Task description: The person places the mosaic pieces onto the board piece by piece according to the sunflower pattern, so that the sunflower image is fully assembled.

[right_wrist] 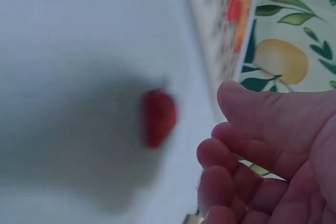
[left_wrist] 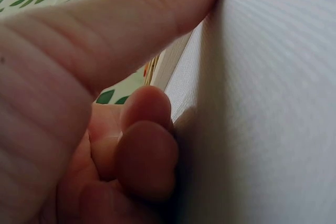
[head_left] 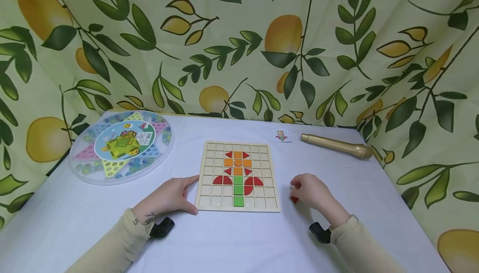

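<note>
A square wooden grid board (head_left: 215,201) lies on the white cloth, with red, orange and green pieces set in its middle columns. My left hand (head_left: 168,196) is at its left side, index finger and thumb spread and touching the edge near the lower corner. In the left wrist view the thumb (left_wrist: 131,24) stretches over the other, bent fingers. Right of the board, my right hand (head_left: 308,190) hovers with loosely bent fingers and nothing between them. Below it a small red piece (right_wrist: 159,119), blurred in the right wrist view, lies on the cloth apart from the fingertips.
A round clear case (head_left: 86,173) of coloured pieces and beads stands at the back left. A small pattern card (head_left: 281,135) lies behind the board. To its right is a gold tube-like object (head_left: 333,145). Leaf-print fabric (head_left: 239,69) hangs behind the table.
</note>
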A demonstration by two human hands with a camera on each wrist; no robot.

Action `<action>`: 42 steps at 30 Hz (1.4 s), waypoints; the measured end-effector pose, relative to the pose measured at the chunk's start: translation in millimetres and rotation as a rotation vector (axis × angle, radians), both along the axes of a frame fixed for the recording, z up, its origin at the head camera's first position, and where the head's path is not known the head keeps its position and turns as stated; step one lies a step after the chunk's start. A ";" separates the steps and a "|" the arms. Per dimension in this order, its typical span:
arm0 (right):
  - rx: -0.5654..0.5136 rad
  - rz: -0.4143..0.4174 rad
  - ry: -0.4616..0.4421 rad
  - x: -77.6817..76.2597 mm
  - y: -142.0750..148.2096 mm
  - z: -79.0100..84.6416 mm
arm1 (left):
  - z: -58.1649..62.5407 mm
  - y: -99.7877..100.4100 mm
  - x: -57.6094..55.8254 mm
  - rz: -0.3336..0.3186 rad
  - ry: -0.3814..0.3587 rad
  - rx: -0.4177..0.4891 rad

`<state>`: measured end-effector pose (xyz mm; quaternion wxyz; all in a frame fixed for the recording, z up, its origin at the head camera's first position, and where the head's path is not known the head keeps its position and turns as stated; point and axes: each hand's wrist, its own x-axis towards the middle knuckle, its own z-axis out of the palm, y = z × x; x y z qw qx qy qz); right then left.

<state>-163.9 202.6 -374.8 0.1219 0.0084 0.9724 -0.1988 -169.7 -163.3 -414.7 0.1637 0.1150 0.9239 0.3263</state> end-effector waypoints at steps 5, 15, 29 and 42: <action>0.044 0.001 0.009 9.1 9.3 -13.4 | -1.1 -0.6 0.1 0.003 0.000 0.004; -0.080 -0.034 0.034 8.0 7.5 -22.2 | -0.4 -1.0 0.4 -0.021 0.008 0.001; -0.457 0.035 -0.059 -20.1 -67.9 0.3 | 0.6 -1.0 0.1 -0.031 0.011 -0.002; -0.372 0.296 -0.042 -34.5 -133.8 -11.2 | 0.4 -1.5 -0.4 -0.035 0.009 0.021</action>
